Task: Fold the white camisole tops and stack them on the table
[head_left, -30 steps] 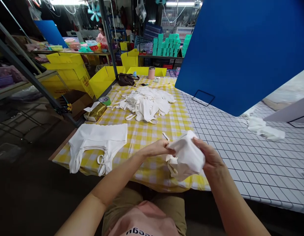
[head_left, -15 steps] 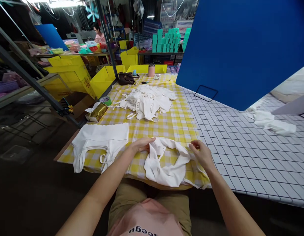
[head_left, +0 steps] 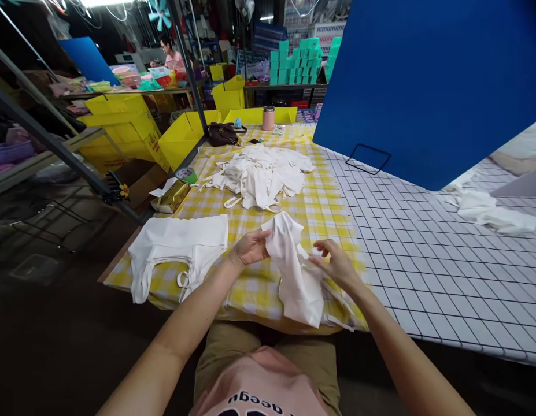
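Over the yellow checked tablecloth (head_left: 311, 214) I see my left hand (head_left: 249, 248) pinching a white garment (head_left: 294, 271) at its top edge, while my right hand (head_left: 337, 267) touches its side with fingers spread. A folded stack (head_left: 181, 242) lies left, a loose pile (head_left: 263, 173) beyond, a blue board (head_left: 424, 86) right. Writing on the pink shirt (head_left: 259, 393) reads partly "cegn"
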The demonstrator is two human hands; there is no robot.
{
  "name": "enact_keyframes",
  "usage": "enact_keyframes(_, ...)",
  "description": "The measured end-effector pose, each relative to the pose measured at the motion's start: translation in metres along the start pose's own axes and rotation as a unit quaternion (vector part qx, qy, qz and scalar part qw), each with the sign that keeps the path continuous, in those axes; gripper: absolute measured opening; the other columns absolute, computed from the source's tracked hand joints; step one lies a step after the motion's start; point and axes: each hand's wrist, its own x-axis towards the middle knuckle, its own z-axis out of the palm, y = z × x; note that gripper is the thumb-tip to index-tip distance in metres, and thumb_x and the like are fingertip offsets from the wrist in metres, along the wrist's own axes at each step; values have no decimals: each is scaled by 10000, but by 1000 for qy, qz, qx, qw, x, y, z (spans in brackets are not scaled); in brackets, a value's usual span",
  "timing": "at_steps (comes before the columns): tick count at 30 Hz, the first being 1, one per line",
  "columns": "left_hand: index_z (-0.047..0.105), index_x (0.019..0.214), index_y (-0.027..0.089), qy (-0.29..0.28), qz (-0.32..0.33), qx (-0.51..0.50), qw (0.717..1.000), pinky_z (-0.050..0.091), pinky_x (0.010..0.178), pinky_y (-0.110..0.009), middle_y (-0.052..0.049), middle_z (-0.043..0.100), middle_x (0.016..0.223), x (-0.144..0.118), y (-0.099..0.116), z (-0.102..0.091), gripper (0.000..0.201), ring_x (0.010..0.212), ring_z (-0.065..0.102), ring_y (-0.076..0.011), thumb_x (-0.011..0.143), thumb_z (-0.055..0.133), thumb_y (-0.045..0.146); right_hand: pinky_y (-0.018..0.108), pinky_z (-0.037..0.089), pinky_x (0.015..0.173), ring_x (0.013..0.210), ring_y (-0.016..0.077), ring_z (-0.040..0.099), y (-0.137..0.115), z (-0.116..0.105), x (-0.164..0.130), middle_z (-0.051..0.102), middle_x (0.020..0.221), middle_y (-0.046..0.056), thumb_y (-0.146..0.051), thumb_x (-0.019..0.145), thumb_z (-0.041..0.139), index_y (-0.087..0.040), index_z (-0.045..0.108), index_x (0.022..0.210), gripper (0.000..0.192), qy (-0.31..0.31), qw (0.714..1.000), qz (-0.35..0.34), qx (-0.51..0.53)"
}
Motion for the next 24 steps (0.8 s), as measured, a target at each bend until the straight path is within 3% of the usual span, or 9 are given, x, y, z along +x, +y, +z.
enact_keyframes(2, 610, 1027, 103, 4, -9, -9, 1000, 479, 719, -275, -64, 696, 792, 2, -4, 6, 247, 688, 653, -157, 853, 437, 132, 289, 398, 620, 749, 197, 535, -3, 14, -2, 599, 899, 46, -342, 607, 658, -233, 602, 889, 307, -23, 999, 17, 20)
enact_keyframes(6, 605, 1047, 98, 6, -6, -15, 1000, 488, 762, -306, -76, 697, 817, 2, -5, 16, 262, 750, 665, -191, 864, 453, 206, 278, 362, 554, 630, 185, 505, -8, 30, -2, 601, 686, 24, -363, 691, 538, -215, 600, 681, 161, -6, 996, 71, 58)
enact_keyframes(8, 607, 1044, 102, 12, 10, -9, 1000, 498, 770, -334, -76, 700, 807, -2, 5, 18, 272, 760, 671, -215, 871, 457, 250, 271, 357, 522, 605, 182, 504, -10, 20, 3, 599, 647, 25, -372, 714, 473, -202, 600, 669, 216, 7, 993, 89, 72)
enact_keyframes(13, 619, 985, 92, 69, 50, 13, 996, 521, 718, -305, -66, 698, 722, -9, 37, 2, 245, 684, 671, -189, 884, 470, 258, 265, 382, 542, 612, 168, 523, -8, -38, 22, 618, 693, 26, -343, 634, 520, -177, 640, 772, 247, 19, 970, 140, 200)
enact_keyframes(15, 622, 946, 81, 100, 35, 19, 994, 517, 719, -282, -73, 701, 727, -5, 37, -8, 206, 663, 666, -168, 874, 500, 231, 278, 385, 544, 585, 168, 515, -3, -51, 28, 603, 650, 28, -320, 624, 516, -173, 645, 774, 246, 34, 972, 170, 159)
enact_keyframes(17, 624, 885, 78, 127, 17, 16, 992, 514, 707, -263, -69, 699, 708, 1, 28, -15, 160, 632, 660, -149, 868, 506, 184, 309, 399, 588, 616, 186, 517, 1, -52, 31, 590, 651, 38, -276, 616, 504, -175, 645, 796, 250, 94, 974, 197, 54)
enact_keyframes(19, 621, 850, 78, 136, 7, 0, 991, 510, 703, -247, -65, 698, 708, 7, 16, -18, 146, 635, 661, -135, 867, 482, 121, 342, 408, 660, 681, 203, 522, 2, -42, 30, 596, 717, 56, -250, 626, 493, -180, 635, 836, 263, 155, 972, 175, -27)
enact_keyframes(20, 619, 843, 79, 134, 3, -10, 991, 508, 709, -246, -64, 699, 716, 10, 10, -17, 152, 646, 662, -132, 863, 469, 91, 350, 410, 687, 707, 205, 525, 0, -35, 28, 601, 749, 62, -251, 642, 489, -185, 629, 836, 248, 158, 976, 145, -37)
enact_keyframes(24, 620, 833, 87, 120, 2, -37, 992, 503, 739, -268, -61, 696, 732, 15, -2, -7, 159, 666, 664, -138, 847, 466, 52, 324, 437, 673, 732, 195, 556, -16, -1, 20, 628, 797, 55, -284, 719, 467, -216, 616, 742, 166, 0, 999, 3, 33)
